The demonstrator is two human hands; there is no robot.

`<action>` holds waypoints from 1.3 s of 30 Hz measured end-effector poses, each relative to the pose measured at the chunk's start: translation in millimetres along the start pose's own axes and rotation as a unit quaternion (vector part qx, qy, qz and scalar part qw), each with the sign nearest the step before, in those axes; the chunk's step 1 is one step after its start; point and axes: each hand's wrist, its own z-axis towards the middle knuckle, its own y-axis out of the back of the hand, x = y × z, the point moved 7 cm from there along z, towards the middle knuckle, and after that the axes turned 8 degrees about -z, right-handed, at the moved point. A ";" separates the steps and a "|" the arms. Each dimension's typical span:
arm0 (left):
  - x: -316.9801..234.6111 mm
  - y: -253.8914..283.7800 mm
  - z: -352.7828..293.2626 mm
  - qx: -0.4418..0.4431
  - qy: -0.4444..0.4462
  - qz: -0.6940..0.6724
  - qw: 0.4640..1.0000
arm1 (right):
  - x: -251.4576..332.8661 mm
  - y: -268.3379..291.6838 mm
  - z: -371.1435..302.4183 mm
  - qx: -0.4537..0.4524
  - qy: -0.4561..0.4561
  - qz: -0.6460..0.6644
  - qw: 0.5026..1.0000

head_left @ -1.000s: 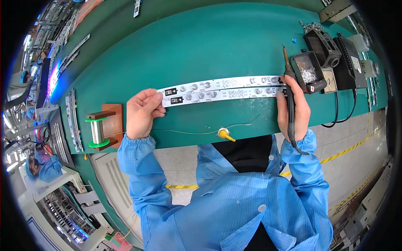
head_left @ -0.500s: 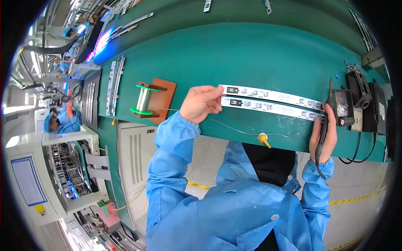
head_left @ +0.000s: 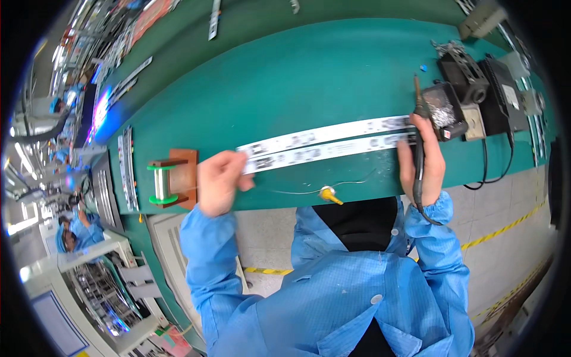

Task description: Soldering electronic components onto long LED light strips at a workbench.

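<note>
Two long white circuit board strips (head_left: 333,132) lie side by side across the green bench, blurred by motion. My left hand (head_left: 219,181) pinches their left ends between thumb and fingers. At their right ends is my right hand (head_left: 429,156), closed around a soldering iron (head_left: 421,110) with a black handle. The iron's tip points away from me, beyond the strips. Fingers of this hand also reach the strip ends; how firmly they press cannot be told. A thin solder wire (head_left: 291,192) lies nearer to me, beside a small yellow-tipped piece (head_left: 331,195) at the bench edge.
A solder spool (head_left: 162,184) with green flanges sits on a brown stand at left. More strips (head_left: 126,169) lie beyond it. At right are an open black box (head_left: 441,110) of metal bits, an iron holder (head_left: 465,74) and a black unit (head_left: 502,95) with cables. Another person (head_left: 80,232) works far left.
The view has turned, so the strips now slant up toward the right. My left hand and the strips appear lower and further left. Both hands keep their holds.
</note>
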 end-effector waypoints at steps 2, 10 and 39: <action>-52.7 19.7 -16.9 -0.025 -0.076 0.064 0.995 | -1.6 3.4 -1.1 -0.012 0.011 0.014 1.000; -276.6 35.0 -71.3 -0.179 -0.173 0.470 0.847 | -5.0 11.0 -3.4 -0.023 0.020 0.085 0.996; -107.3 -82.1 4.3 -0.160 -0.441 0.374 0.800 | 0.5 9.4 -12.3 -0.003 0.043 0.124 0.991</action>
